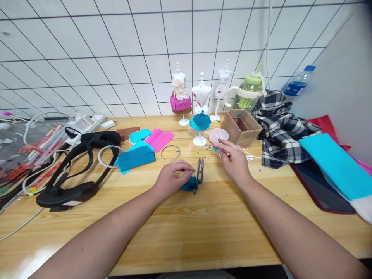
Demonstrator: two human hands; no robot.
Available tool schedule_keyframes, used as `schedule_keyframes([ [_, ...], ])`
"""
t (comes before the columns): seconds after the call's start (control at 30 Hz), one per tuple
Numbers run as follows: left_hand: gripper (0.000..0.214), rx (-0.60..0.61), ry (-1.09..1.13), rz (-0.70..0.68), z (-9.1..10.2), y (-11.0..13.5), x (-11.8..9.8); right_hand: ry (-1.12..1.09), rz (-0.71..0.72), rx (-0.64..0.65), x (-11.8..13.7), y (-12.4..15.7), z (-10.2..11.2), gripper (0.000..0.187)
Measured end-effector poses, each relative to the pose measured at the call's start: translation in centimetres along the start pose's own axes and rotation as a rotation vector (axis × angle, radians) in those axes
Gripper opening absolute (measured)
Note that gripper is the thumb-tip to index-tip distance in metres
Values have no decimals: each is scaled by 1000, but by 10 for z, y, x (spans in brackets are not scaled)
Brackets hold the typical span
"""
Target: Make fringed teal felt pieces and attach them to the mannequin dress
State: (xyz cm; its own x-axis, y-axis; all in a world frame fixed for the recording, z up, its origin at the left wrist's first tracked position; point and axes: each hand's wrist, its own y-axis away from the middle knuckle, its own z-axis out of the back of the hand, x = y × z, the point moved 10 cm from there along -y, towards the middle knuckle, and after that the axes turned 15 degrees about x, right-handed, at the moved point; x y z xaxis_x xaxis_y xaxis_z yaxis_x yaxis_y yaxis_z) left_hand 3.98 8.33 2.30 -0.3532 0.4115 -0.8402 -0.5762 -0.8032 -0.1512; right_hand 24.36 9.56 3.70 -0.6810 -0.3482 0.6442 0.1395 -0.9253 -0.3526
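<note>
Tabletop [203, 221]: left hand [170, 179] pinches teal tuft [190, 185]; snips [200, 170] point away; right hand [234, 159] grip unclear.

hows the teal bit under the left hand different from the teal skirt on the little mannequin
The teal tuft lies on the table by the fingers of the left hand, beside the black snips; the teal skirt sits raised on a white mannequin stand. The tuft looks smaller and bunched; the skirt is wider and flared. Both are the same teal.
</note>
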Motion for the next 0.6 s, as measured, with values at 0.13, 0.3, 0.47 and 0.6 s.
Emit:
schedule_keyframes([
  [0.13,11,-18,-24,-7,2,1,-2,-6,-3,-10,12,5,0,20],
  [0.3,11,-28,-20,-4,4,2,-3,-90,-51,-75,5,7,13,27],
  [0.47,11,-29,-53,-41,4,2,-9,-54,138,57,38,8,-2,19],
  [0.6,11,-27,-75,-46,4,3,-10,-102,245,221,67,17,-30,14],
])
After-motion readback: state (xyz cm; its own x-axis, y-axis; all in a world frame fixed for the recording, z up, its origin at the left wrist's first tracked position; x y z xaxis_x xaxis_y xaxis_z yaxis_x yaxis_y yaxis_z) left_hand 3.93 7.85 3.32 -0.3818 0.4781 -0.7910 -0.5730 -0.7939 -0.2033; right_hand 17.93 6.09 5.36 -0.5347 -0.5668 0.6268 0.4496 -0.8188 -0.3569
